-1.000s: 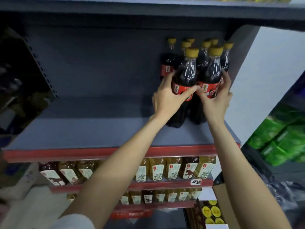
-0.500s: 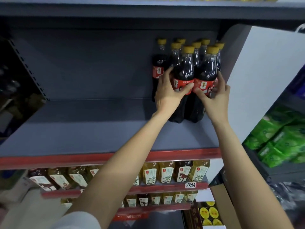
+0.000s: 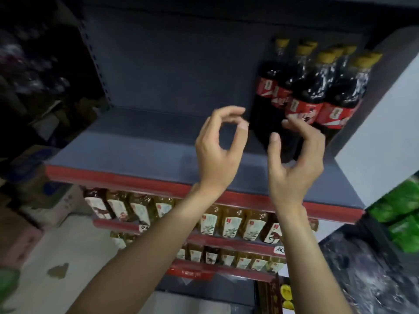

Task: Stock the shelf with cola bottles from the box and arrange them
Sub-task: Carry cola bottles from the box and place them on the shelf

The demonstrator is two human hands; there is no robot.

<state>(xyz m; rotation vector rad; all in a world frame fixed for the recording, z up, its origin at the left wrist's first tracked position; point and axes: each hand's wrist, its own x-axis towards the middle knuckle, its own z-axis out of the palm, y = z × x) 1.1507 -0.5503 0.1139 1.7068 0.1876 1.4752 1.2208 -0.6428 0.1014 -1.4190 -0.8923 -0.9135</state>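
A: What is nearest?

B: Two bare forearms reaching up. The left hand [image 3: 218, 150] hangs over the grey shelf [image 3: 136, 143], fingers loosely curved with the thumb near the fingertips, holding nothing. The right hand [image 3: 294, 159] is just beside it, also curved and released; its fingertips [image 3: 289, 123] lie in front of the lower part of the nearest bottle, and whether they touch it I cannot tell.

A: And the cola bottles?

B: The cola bottles [image 3: 317, 94] stand just beyond and above the right hand, to the right of the left hand, packed against the shelf's right end. Each is upright, long axis vertical, yellow cap up, red label facing forward. They look tilted rightward, likely from the wide lens.

A: Below the hands?

B: Beneath the wrists, past the red shelf edge [image 3: 113, 177], rows of yellow oil bottles [image 3: 229, 223] stand on lower shelves.

A: Farther off?

B: Right of the right hand, a white side panel [image 3: 385, 132] and green packets [image 3: 403, 214]. Left of the left hand, blurred cartons [image 3: 52, 200].
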